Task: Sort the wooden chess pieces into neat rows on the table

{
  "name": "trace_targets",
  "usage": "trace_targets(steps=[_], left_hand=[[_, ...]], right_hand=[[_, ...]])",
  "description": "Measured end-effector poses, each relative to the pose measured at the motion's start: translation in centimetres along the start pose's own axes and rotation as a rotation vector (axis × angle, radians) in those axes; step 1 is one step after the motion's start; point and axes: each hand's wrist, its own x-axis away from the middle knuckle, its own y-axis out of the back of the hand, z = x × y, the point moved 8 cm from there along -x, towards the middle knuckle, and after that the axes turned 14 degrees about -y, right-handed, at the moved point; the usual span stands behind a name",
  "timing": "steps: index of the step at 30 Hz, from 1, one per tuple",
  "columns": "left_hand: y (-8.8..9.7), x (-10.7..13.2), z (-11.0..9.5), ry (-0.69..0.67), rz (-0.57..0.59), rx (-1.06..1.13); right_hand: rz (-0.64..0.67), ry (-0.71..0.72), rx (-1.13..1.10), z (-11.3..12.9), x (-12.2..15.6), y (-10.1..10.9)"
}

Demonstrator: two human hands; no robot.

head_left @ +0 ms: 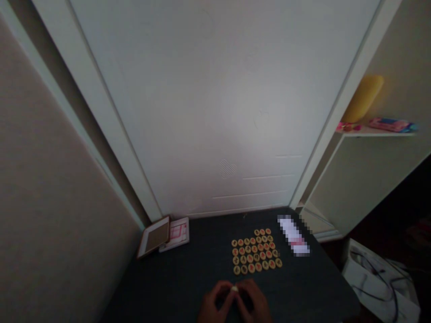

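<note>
Both hands meet at the near side of the dark table (175, 282). My left hand (215, 301) and my right hand (253, 299) pinch one small pale piece (235, 288) between thumbs and fingertips. Its size and colour match the Chinese chess pieces laid out just beyond, though its face is hidden. Those round wooden Chinese chess pieces (257, 257), marked with red or black characters, lie flat in several rows. The farthest row is short, holding 3 pieces at the right.
A brown-edged frame or box lid (155, 237) overlaps a pink-and-white box (175, 234) at the back left. A blurred-out white item (292, 235) lies at the right edge. Behind stands a white panel (215, 112). White box with cables (380, 282) is at lower right.
</note>
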Motion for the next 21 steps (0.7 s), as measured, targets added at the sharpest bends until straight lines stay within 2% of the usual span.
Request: trace_targets(steps=[7, 21], left_hand=[[0.0, 0.4, 0.0, -0.045, -0.008, 0.026], [0.2, 0.8, -1.5, -0.109, 0.043, -0.045]], right_hand=[[-0.014, 0.029, -0.031, 1.3, -0.1, 0.4], [0.098, -0.307, -0.166, -0.6, -0.1, 0.3]])
